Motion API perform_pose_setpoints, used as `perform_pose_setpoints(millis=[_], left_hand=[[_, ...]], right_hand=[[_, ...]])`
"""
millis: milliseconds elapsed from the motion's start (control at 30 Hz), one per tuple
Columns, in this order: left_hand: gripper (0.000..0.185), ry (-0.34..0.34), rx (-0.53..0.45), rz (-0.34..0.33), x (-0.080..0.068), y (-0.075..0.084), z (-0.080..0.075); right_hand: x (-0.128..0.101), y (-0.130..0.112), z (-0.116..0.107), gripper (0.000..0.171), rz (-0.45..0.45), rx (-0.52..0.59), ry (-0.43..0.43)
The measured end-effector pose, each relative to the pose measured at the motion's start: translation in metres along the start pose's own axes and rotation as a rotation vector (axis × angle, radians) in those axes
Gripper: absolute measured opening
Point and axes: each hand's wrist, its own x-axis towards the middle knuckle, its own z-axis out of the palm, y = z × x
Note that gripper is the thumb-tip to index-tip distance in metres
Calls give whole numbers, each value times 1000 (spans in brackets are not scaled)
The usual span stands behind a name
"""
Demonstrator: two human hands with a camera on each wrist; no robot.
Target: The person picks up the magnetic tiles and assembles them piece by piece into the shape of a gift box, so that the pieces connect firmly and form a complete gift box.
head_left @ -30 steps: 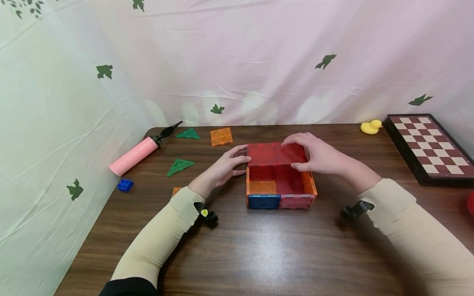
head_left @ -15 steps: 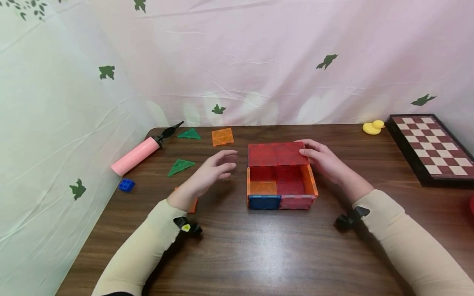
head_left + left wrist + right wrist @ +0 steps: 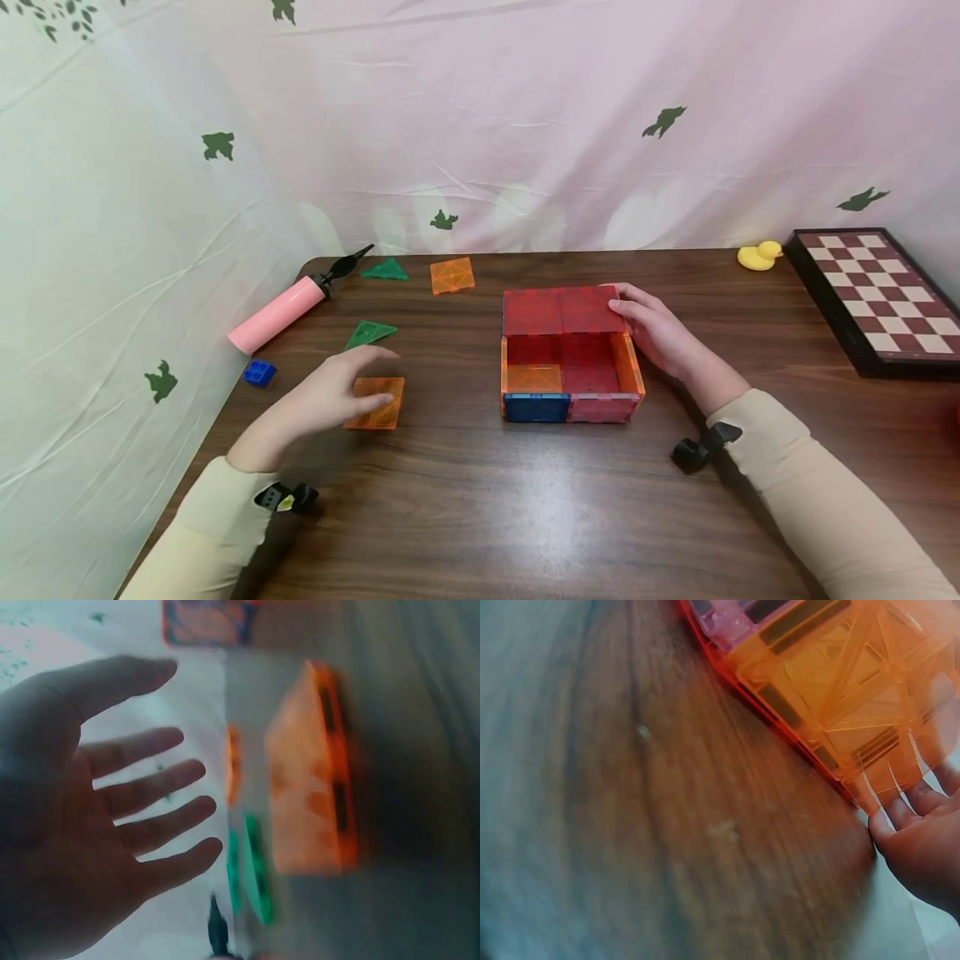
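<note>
My left hand [image 3: 324, 398] reaches over a translucent orange square magnetic tile [image 3: 377, 421] at the left of the table. Its fingers are spread and loosely bent, with nothing held; in the left wrist view the palm is bare and the orange tile lies beyond the fingertips. A box of magnetic tiles [image 3: 534, 408] stands mid-table, with a blue and a pink front, orange sides and a red top [image 3: 532, 312] over its back half. My right hand [image 3: 663, 333] grips the box's back right corner, thumb on the red top, other fingers against the orange side wall [image 3: 840, 697].
Green triangle tiles [image 3: 370, 333] and another orange square tile [image 3: 453, 275] lie toward the back left. A pink pump [image 3: 277, 315] and a blue brick [image 3: 259, 373] are along the left edge. At right are a yellow duck [image 3: 757, 257] and a chessboard [image 3: 877, 292].
My left hand has left the box's red top and moved left and toward me, over the orange tile. My right hand has shifted from above the red top to the box's back right corner.
</note>
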Motion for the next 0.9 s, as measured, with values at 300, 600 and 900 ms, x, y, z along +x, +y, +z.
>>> perform_pose_setpoints(millis=[300, 600, 900], left_hand=[[59, -121, 186, 40, -15, -24, 7], [58, -103, 226, 49, -12, -24, 11], [58, 65, 209, 206, 14, 17, 13]], right_hand=[[1, 4, 1, 30, -42, 54, -16], [0, 5, 1, 30, -61, 69, -26], [0, 5, 0, 30, -61, 61, -31]])
